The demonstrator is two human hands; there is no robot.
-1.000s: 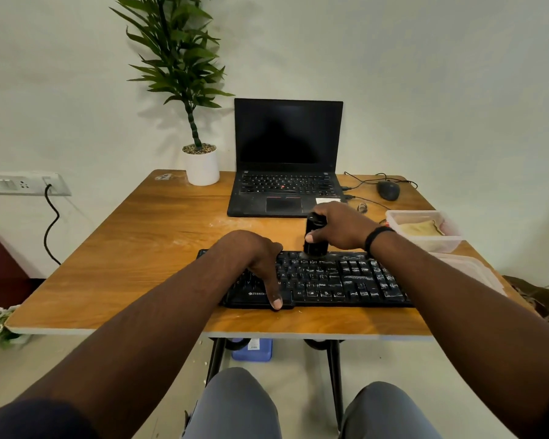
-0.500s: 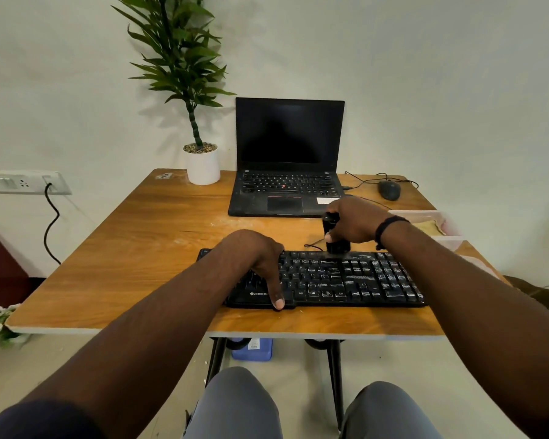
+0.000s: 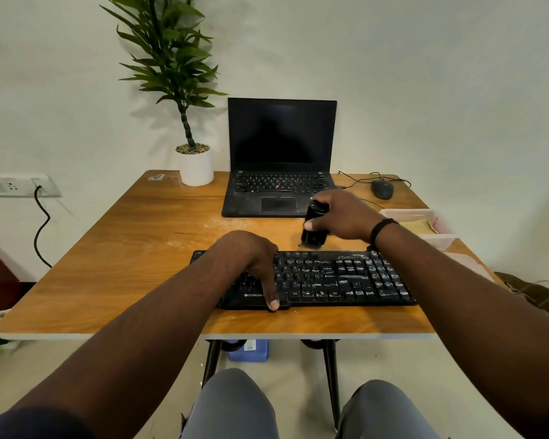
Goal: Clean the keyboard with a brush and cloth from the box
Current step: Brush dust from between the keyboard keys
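Observation:
A black keyboard [image 3: 339,280] with white dust on its right keys lies near the table's front edge. My left hand [image 3: 251,261] rests on its left part, thumb pressed at the front edge. My right hand [image 3: 343,217] grips a black brush [image 3: 313,232] upright, bristles down, just behind the keyboard's back edge. A clear plastic box [image 3: 438,239] at the right holds a yellowish cloth [image 3: 420,225].
An open black laptop [image 3: 281,160] stands at the back middle, a potted plant [image 3: 194,163] to its left, a black mouse [image 3: 382,189] with cable to its right. The box lid [image 3: 469,264] lies right of the keyboard. White dust marks the wooden table [image 3: 124,248].
My right hand swept the brush along the top key row to the right, then back left and off the keyboard's back edge. The left hand has stayed put.

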